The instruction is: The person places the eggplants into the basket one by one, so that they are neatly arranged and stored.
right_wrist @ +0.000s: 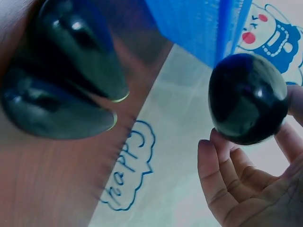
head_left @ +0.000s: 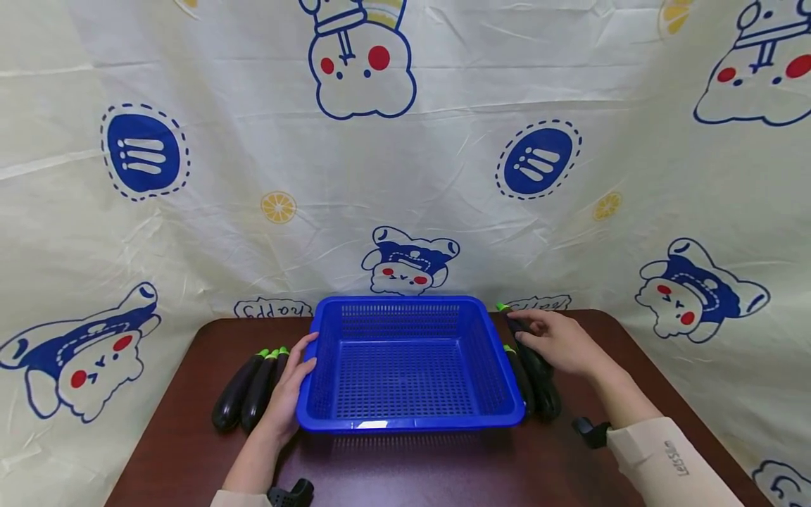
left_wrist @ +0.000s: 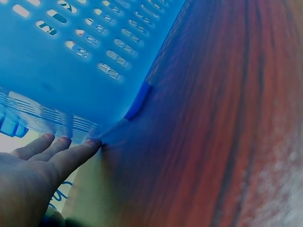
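Observation:
A blue plastic basket (head_left: 405, 426) stands in the middle of the table. My left hand (head_left: 288, 394) touches its left side, and in the left wrist view the straight fingers (left_wrist: 71, 158) lie against the perforated wall. On the right, my right hand (head_left: 564, 341) holds a dark eggplant (right_wrist: 248, 99) near its green stem end, between thumb and fingers. The held eggplant is raised, blunt end towards the right wrist camera. Two more eggplants (right_wrist: 57, 111) lie on the table beside it, partly hidden in the head view.
Left of the basket several eggplants (head_left: 234, 394) lie side by side, one partly behind the left hand. The dark brown table (head_left: 405, 472) ends at a white printed cloth (head_left: 443, 162) hanging behind it. Both wrists wear black straps (head_left: 592, 432).

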Demonstrator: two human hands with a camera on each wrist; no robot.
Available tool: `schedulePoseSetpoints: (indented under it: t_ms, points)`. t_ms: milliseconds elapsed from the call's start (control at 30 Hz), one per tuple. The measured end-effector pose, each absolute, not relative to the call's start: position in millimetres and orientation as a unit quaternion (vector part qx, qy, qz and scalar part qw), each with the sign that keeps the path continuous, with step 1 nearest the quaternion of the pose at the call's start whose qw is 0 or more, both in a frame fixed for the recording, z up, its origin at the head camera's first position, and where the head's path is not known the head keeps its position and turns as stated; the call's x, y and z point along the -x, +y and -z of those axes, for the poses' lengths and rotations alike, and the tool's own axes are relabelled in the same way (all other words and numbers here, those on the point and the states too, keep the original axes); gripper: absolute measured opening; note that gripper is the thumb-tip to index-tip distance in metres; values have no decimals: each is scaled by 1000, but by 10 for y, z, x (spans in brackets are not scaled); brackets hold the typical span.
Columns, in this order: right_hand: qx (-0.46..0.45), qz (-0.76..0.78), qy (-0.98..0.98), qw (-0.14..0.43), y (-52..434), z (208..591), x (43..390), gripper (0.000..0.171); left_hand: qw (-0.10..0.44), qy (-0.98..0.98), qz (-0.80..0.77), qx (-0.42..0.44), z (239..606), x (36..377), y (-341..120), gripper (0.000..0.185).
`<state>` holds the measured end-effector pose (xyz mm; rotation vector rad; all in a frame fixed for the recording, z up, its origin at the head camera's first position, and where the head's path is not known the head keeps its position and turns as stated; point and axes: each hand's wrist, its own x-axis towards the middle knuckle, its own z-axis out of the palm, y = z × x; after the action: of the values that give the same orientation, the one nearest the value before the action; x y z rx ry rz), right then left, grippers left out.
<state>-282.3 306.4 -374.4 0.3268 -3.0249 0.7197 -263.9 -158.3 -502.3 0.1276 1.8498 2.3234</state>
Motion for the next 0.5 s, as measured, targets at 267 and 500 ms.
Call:
schedulePoseSetpoints:
  t_ms: [267,500]
  points:
    - [-113,-240,-964,16,2872,3684,2806,39,84,619,-779,-43,5026,2645,-1573,49]
    - [-120,-243,-962,19,2658,3701,2821,39,83,622,-778,-42,5021,2636,-1576,49]
